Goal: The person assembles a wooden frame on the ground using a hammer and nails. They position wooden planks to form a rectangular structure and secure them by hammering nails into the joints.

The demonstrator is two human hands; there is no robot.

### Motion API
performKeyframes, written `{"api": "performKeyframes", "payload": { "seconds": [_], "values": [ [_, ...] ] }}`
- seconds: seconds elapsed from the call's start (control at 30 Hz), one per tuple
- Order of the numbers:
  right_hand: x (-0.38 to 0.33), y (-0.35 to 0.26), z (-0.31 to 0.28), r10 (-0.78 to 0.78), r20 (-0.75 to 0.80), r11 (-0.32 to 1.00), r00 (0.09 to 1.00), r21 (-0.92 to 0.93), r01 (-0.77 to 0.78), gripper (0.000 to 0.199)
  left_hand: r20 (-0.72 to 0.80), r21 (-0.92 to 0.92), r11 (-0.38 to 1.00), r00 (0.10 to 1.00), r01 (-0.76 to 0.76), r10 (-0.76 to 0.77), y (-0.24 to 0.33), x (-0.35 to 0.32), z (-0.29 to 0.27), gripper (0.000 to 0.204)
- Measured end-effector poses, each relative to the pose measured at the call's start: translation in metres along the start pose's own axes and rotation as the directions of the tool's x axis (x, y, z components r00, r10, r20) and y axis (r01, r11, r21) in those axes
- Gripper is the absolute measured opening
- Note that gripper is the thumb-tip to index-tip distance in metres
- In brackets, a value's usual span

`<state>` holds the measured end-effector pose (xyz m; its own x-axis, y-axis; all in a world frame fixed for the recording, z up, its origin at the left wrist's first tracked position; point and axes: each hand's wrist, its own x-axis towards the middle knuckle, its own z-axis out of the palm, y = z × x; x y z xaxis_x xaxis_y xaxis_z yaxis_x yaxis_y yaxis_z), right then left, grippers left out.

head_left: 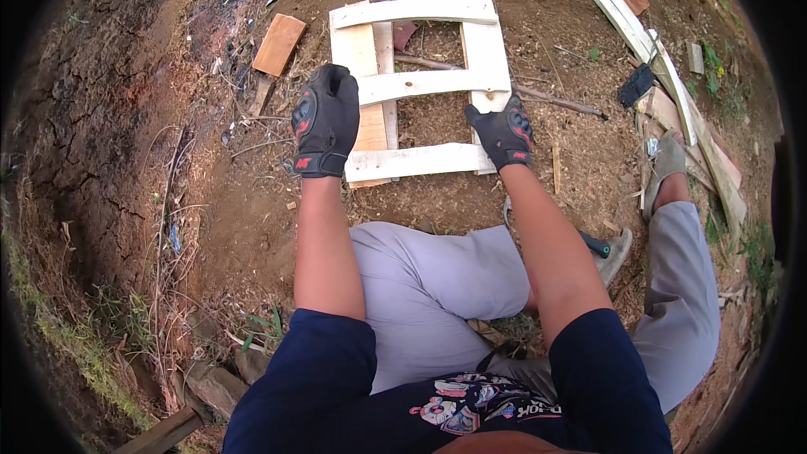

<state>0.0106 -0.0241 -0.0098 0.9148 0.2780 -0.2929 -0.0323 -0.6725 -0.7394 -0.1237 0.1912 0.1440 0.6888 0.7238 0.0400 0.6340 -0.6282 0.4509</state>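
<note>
Centrally, the slatted wooden frame (pixel 429 82) lies between and beyond the fingers, long axis pointing away; left hand (pixel 326 122) curled, grip hidden; right hand (pixel 503 133) astride one side board (pixel 483 46), clamping indeterminable; red lettering marks both glove cuffs (pixel 319 165).

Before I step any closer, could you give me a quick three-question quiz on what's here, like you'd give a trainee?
1. Count: how many crosswise slats span the wooden frame?
2. True or false: the orange-brown wooden block lies to the right of the frame, as the wearer sees it.
3. Fill in the colour: the left hand and the right hand both wear mainly ____ gloves with red marks.

Key:
1. Three: top, middle and bottom.
2. False; it lies to the left.
3. Black.
</note>
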Motion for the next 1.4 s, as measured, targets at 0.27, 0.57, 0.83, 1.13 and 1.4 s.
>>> {"api": "performKeyframes", "payload": {
  "seconds": [0.27, 0.57, 0.83, 1.13, 1.4],
  "values": [
    [0.004, 0.004, 0.008, -0.053, 0.0, 0.998, 0.999, 0.017, 0.053, 0.065, 0.749, 0.378, 0.57, 0.603, -0.73, 0.275, 0.025, -0.017, 0.116, 0.035],
    [0.002, -0.001, 0.004, -0.024, -0.014, 1.0, 1.0, -0.01, 0.024, 0.067, 0.686, 0.569, 0.73, 0.708, -0.379, -0.167, -0.004, 0.008, 0.178, 0.041],
    [-0.004, -0.005, 0.007, 0.003, 0.003, 0.999, 1.0, -0.038, -0.003, 0.075, 0.745, 0.376, 0.881, 0.659, -0.285, -0.104, 0.044, -0.001, 0.122, 0.048],
    [0.006, 0.004, 0.009, -0.001, 0.022, 0.999, 1.0, -0.05, 0.003, 0.075, 0.155, 0.164, 0.933, 0.925, 0.321, -0.346, -0.018, 0.079, 0.015, 0.114],
    [-0.004, -0.007, 0.011, -0.002, -0.016, 0.986, 1.0, -0.166, -0.001, 0.08, 0.265, 0.056, 0.953, 0.915, 0.299, -0.303, -0.085, 0.08, 0.086, 0.088]
  ]
}}
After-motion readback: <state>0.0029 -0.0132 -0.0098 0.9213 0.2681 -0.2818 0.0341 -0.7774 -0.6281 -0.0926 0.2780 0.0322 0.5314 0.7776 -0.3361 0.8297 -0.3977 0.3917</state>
